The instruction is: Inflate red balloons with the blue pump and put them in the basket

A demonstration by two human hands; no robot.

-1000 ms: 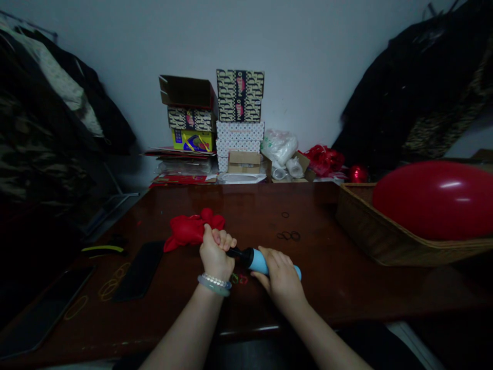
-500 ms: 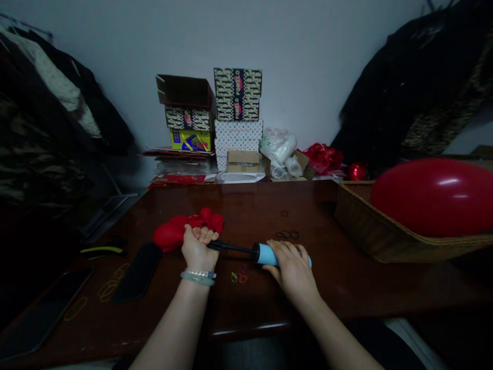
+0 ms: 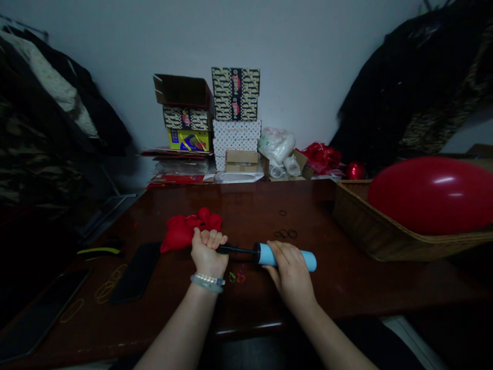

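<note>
A balloon hand pump (image 3: 309,260) with a light blue barrel and a black rod lies level above the table, between my two hands. My left hand (image 3: 208,254), with two bracelets at its wrist, is closed round the black end of the pump. My right hand (image 3: 289,270) is wrapped over the blue barrel. Just beyond my left hand is a limp red balloon (image 3: 177,234), bunched with more red material (image 3: 208,220). Whether its neck sits on the pump is hidden by my fingers.
At right a wicker basket (image 3: 356,231) holds a big inflated red balloon (image 3: 427,195). Black bands (image 3: 285,234) and small coloured bands (image 3: 239,277) lie on the table (image 3: 246,200). A dark phone (image 3: 136,272), yellow rubber bands (image 3: 105,291) and a tablet (image 3: 46,313) are at left; stacked boxes (image 3: 235,95) stand behind.
My left hand has moved right, towards the barrel, and less of the black rod shows. The limp red balloon has shifted and changed shape. My right hand has stayed nearly in place.
</note>
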